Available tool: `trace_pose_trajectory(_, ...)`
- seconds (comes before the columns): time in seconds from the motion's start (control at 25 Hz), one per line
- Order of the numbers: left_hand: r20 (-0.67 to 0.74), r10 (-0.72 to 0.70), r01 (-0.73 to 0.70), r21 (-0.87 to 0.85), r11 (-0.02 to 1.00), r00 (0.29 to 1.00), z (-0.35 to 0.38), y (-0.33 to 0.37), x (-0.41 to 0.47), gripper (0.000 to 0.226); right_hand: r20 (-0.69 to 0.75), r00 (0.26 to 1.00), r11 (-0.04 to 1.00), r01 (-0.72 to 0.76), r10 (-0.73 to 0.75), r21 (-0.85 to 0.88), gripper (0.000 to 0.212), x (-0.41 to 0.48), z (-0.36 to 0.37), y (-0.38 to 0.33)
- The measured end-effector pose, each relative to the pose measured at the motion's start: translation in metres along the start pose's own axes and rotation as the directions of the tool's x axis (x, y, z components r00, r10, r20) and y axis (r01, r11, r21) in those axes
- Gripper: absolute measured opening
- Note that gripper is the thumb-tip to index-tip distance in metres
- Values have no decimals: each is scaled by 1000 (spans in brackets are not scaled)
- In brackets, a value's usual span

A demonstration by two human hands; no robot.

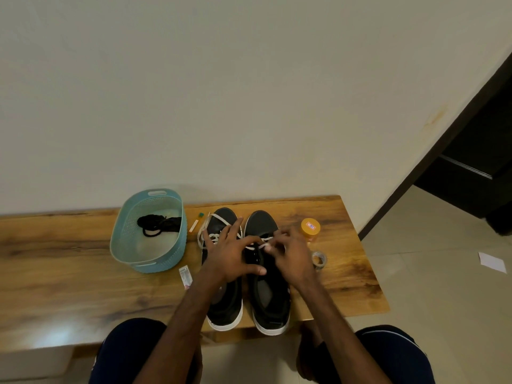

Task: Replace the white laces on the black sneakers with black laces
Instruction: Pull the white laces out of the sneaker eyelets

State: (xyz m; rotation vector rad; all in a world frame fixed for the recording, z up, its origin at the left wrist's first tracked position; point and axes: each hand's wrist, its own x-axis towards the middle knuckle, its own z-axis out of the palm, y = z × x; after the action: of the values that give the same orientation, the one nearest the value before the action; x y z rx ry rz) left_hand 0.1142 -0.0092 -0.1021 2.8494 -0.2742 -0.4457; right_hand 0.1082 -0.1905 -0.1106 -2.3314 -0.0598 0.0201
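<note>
Two black sneakers with white soles stand side by side on the wooden table (69, 273), toes towards the wall. The left sneaker (225, 303) has a white lace (219, 218) lying loose over its toe. On the right sneaker (267, 295), my right hand (292, 252) pinches the white lace (263, 243) at the eyelets. My left hand (234, 252) lies spread across both shoes, fingers apart, with fingertips touching that same lace. The black laces (159, 223) lie coiled in a light blue basket (122, 239) to the left.
An orange-lidded jar (310, 228) and a roll of clear tape (319, 260) sit right of the shoes. A small white stick (194, 225) and a small packet (186, 275) lie between basket and shoes. The wall is close behind; my knees are under the table's front edge.
</note>
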Motion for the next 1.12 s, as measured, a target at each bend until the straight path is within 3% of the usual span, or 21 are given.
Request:
trace_pose_trajectory(0.08, -28, 10, -9, 22, 1000, 1000, 3, -3, 2, 81, -144, 977, 974, -130, 158, 186, 9, 3, -20, 7)
trace_pose_trajectory(0.16, -38, 20, -19, 16, 1000, 999, 4, -4, 3, 80, -196, 944, 954, -230, 267, 194, 13, 5, -33, 15)
trace_pose_trajectory(0.2, -40, 21, -21, -1, 1000, 999, 5, -3, 4, 79, -203, 946, 965, -230, 251, 123, 17, 4, -36, 15)
trace_pose_trajectory(0.28, -47, 21, -22, -27, 999, 999, 7, -1, 4, 78, -201, 978, 999, -53, 51, -9, 25, 0, -29, 7)
trace_pose_trajectory(0.36, -42, 11, -12, -29, 999, 999, 8, 0, 5, 79, -37, 986, 975, 158, -165, -157, 33, -1, -13, -6)
trace_pose_trajectory(0.4, -38, 5, -6, -27, 1000, 999, 8, 0, 5, 81, 79, 980, 955, 196, -182, -225, 37, -2, -4, -11)
trace_pose_trajectory(0.48, -34, 1, -2, -32, 999, 999, 9, -1, 5, 82, 172, 979, 939, 162, -113, -302, 39, -1, 6, -13)
trace_pose_trajectory(0.76, -37, -5, 2, -77, 997, 999, 8, -2, 7, 74, 149, 988, 881, 96, -30, -462, 32, 1, -15, -10)
trace_pose_trajectory(0.88, -36, -10, 7, -93, 996, 999, 8, -3, 5, 73, -55, 998, 875, -57, 35, -480, 38, 4, -56, 5)
trace_pose_trajectory(1.0, -24, -14, 11, -119, 993, 1000, 9, -4, 5, 72, -225, 959, 853, -259, 171, -453, 31, 5, -84, 21)
trace_pose_trajectory(1.04, -23, -15, 12, -123, 992, 1000, 10, -3, 5, 73, -225, 962, 869, -243, 157, -430, 30, 5, -81, 18)
trace_pose_trajectory(1.12, -21, -11, 9, -121, 993, 1000, 10, -1, 5, 73, -137, 991, 937, -48, 0, -347, 27, 4, -59, 6)
